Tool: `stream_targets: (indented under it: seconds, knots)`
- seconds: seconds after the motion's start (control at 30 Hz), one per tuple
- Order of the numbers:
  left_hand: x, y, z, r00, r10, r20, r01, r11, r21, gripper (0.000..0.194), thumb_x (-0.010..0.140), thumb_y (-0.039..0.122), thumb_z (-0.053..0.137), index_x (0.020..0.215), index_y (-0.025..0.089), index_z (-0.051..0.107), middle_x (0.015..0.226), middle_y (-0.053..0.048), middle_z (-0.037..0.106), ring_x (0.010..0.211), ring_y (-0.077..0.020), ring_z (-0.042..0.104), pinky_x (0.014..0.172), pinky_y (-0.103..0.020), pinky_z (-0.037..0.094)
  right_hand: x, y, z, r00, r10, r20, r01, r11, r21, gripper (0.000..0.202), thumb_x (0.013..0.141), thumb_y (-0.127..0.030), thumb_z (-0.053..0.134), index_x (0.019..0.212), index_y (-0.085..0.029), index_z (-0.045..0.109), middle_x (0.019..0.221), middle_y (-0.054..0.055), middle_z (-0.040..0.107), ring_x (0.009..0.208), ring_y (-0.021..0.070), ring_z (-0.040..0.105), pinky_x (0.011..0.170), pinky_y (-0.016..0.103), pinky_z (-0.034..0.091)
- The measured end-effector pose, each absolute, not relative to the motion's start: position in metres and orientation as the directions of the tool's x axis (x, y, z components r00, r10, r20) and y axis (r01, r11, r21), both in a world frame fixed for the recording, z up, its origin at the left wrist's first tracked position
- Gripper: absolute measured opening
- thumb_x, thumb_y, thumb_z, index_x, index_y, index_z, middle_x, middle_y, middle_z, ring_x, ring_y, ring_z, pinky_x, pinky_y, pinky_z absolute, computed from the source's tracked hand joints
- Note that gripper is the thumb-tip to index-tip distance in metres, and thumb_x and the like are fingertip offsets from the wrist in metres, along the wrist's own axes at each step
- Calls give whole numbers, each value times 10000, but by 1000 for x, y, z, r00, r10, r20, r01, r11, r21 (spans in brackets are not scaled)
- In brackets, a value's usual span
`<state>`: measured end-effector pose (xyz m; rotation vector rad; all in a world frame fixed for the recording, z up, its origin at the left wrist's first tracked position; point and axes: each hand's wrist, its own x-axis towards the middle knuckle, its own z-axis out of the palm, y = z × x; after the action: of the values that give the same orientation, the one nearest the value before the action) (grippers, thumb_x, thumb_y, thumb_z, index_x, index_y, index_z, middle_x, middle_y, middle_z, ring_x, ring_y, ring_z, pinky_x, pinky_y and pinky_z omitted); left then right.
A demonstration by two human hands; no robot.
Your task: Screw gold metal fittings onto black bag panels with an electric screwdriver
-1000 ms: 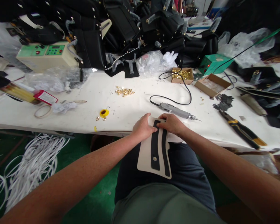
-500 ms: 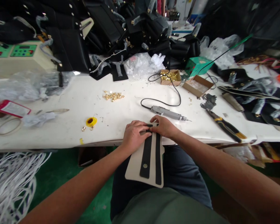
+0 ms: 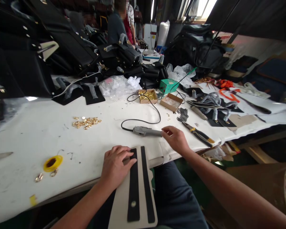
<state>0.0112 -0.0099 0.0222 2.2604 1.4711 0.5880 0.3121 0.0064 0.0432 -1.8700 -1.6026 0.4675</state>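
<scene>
A beige panel (image 3: 119,206) with two black strips (image 3: 133,178) slants from the table edge down over my lap. A small round metal piece (image 3: 133,204) shows near the lower end of the left strip. My left hand (image 3: 118,163) grips the panel's upper left part, thumb and fingertips on the strip. On the table lies a grey electric screwdriver (image 3: 146,131), its cord running off the rear. The fingers of my right hand (image 3: 175,139) are closed around its front end and hide the bit.
Gold fittings (image 3: 87,122) lie loose at left, near a yellow ring-shaped spool (image 3: 52,163). Pliers (image 3: 200,135) rest right of my right hand. Behind are a box of gold parts (image 3: 147,96), another open box (image 3: 171,102), a green box (image 3: 168,85) and black bags (image 3: 69,41).
My right hand has left the panel and moved right to the screwdriver's front end. My left hand stays on the panel. The view has turned to the right.
</scene>
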Motion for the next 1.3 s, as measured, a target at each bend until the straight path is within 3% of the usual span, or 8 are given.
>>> stream_targets:
  seconds: [0.23,0.4,0.6,0.8,0.93,1.13,1.23,1.3]
  knots:
    - [13,-12,18,317,941,119,761,-326,561,121,846,339,757,954,326,810,1211,-7,775,1196,-330,649,1012,-537,471,394,71,32,296,953,58,856,-238,-459,298,879,-338,647,1094,-201,802,930,42,787,774,191,683,769,306,500]
    - [14,-14,14,300,945,132,759,-320,568,111,857,345,762,954,318,809,1215,-15,772,1202,-321,639,1028,-532,455,397,97,28,264,964,21,904,-240,-354,223,833,-294,677,964,-213,839,949,70,800,871,233,685,763,311,478]
    - [18,-19,17,277,955,109,746,-285,601,133,840,318,806,971,301,793,1221,-8,770,1213,-291,622,1046,-501,418,406,104,35,232,968,-100,917,-251,-311,224,862,-321,670,918,-182,836,744,97,755,698,216,658,701,358,451]
    - [20,-23,17,277,957,91,736,-272,620,178,835,363,835,988,285,789,1223,-8,769,1202,-269,605,1044,-471,398,402,111,33,179,982,-58,968,-187,-169,185,849,-374,674,733,-264,766,770,168,708,808,389,678,743,545,471]
    - [20,-25,14,267,957,112,725,-277,630,183,835,377,840,977,276,785,1215,-2,772,1188,-263,606,1022,-464,397,392,111,42,110,994,-6,993,-110,-52,298,905,-317,581,640,-233,688,839,220,711,852,409,686,732,537,446]
    - [19,-26,13,274,953,131,704,-292,647,161,837,367,844,952,272,783,1186,9,777,1180,-253,606,1023,-455,395,336,64,70,1,999,-45,953,-14,-301,279,1005,-424,545,1043,-240,751,793,85,746,737,221,690,708,359,468]
    - [20,-26,13,269,955,128,708,-286,646,163,836,362,845,962,275,790,1188,0,775,1184,-260,604,1033,-457,398,284,20,63,-291,951,-102,778,174,-604,265,991,-437,559,985,-242,738,824,50,729,725,215,677,701,335,495]
    - [20,-26,13,268,954,134,709,-290,643,170,836,363,844,973,276,792,1195,-8,772,1187,-265,602,1038,-463,399,256,-1,50,-436,899,-39,705,315,-636,230,1000,-380,542,958,-245,724,902,51,725,822,222,684,774,335,500]
